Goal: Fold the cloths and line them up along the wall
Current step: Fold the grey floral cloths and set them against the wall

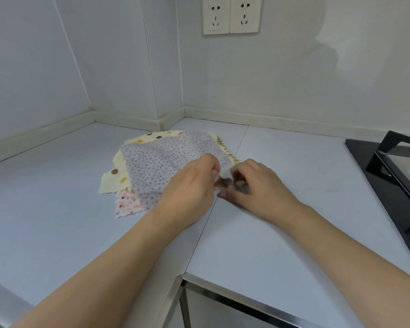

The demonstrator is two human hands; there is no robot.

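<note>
The grey cloth (166, 159), dotted, lies on top of a loose pile near the inner corner of the counter (282, 233), well short of the wall (294, 74). Its near right corner is lifted off the pile. Your left hand (189, 185) has that corner pinched between thumb and curled fingers. Your right hand (256, 188) meets it at the same corner, fingers curled in; it appears to pinch the cloth too, though blur there hides the fingertips.

Beneath the grey cloth lies a cream cloth (117, 172) with large brown and yellow spots, showing at the left and far edges. A pink-flecked cloth (127, 204) sticks out at the near left. A strip of a fourth cloth (223, 144) shows at the right edge. None of them is folded.

A black hob (388, 176) sits at the counter's right. Two sockets (231, 15) are on the wall above.
</note>
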